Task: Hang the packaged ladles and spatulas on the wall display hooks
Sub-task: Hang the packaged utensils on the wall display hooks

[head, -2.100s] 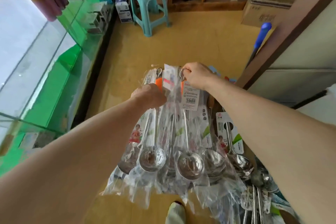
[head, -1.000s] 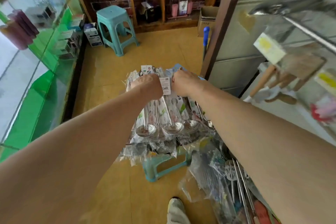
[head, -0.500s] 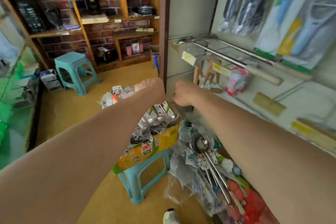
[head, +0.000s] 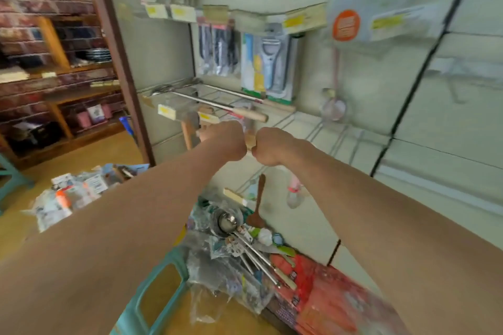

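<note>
Fists nearly touching before wall hooks (head: 341,138), left hand (head: 227,143) and right hand (head: 269,147) with fingers curled under, cannot tell what they grip, packaged ladles (head: 70,196) heaped below left forearm, hands now higher and closer together than half a second ago.

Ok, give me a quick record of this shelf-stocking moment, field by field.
left hand: fisted, raised, contents hidden
right hand: fisted beside it, contents hidden
wall hooks: wire, just beyond the hands, several bare
already hanging: peeler pack, round-headed utensil
loose ladles: piled below by the wall
packaged bundle: lying at left
stool: teal, under the arms
</note>
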Tool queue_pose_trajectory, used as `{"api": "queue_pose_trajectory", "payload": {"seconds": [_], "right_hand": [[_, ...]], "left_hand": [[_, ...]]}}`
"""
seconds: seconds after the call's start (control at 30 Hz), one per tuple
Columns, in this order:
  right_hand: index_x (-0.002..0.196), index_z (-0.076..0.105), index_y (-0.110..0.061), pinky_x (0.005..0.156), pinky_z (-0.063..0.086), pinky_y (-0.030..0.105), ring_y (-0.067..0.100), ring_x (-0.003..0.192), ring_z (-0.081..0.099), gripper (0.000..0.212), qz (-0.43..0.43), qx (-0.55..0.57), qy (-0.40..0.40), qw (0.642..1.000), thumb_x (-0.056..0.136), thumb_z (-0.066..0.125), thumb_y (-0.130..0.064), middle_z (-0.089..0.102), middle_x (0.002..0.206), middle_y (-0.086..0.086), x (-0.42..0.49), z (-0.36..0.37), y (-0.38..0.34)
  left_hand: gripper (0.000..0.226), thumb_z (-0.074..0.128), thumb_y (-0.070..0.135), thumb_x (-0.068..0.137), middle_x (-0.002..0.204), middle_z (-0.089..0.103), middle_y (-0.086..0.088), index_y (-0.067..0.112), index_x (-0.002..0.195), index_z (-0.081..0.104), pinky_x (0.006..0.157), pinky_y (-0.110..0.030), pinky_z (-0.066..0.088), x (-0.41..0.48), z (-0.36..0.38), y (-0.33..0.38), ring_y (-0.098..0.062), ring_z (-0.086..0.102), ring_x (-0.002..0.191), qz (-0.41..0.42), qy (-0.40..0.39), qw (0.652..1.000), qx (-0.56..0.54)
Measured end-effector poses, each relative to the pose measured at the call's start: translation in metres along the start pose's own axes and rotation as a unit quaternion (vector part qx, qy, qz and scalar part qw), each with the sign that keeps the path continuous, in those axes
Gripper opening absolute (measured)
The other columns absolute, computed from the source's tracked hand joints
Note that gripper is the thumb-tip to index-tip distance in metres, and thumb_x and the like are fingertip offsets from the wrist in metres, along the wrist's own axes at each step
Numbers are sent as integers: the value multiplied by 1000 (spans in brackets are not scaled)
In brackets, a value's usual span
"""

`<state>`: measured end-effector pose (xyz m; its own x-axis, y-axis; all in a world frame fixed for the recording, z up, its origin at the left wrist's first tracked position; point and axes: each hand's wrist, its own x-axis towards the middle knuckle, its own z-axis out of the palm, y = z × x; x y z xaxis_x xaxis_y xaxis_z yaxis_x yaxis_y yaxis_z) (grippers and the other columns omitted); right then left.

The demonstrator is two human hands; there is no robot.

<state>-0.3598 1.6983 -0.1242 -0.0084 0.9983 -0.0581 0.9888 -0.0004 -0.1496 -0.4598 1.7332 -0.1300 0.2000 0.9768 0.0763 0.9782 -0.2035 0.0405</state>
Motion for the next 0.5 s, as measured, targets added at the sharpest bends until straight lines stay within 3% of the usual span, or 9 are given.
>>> {"api": "queue_pose_trajectory", "payload": {"seconds": [0.1, 0.2, 0.37, 0.5], "right_hand": [[126, 55, -5, 85, 44, 31, 31, 114, 56, 33, 27, -4, 29, 999, 96, 45, -15, 58, 126, 14, -30, -17, 44], [114, 61, -4, 76, 43, 28, 30, 108, 59, 26, 45, -20, 47, 998, 94, 48, -15, 62, 121, 14, -60, -30, 92], [119, 58, -4, 84, 43, 28, 27, 114, 55, 28, 87, -16, 33, 996, 97, 46, -18, 57, 127, 12, -118, -49, 171], [118, 57, -4, 78, 41, 27, 27, 110, 57, 28, 132, -2, 44, 990, 97, 42, -15, 58, 124, 11, -162, -59, 228]], "left_hand": [[19, 52, 16, 88, 114, 61, -7, 14, 106, 57, 80, -33, 44, -7, -11, 51, -26, 59, 108, 35, 18, 999, -13], [9, 52, 13, 87, 112, 60, -9, 15, 95, 49, 77, -32, 41, -19, -19, 104, -29, 58, 106, 75, 20, 997, -14], [22, 51, 19, 89, 120, 59, -5, 15, 111, 54, 81, -30, 39, -44, -21, 195, -25, 55, 113, 114, 31, 993, -21], [30, 49, 19, 91, 126, 56, -4, 15, 120, 53, 90, -33, 41, -68, -19, 268, -24, 53, 118, 146, 30, 989, -24]]}}
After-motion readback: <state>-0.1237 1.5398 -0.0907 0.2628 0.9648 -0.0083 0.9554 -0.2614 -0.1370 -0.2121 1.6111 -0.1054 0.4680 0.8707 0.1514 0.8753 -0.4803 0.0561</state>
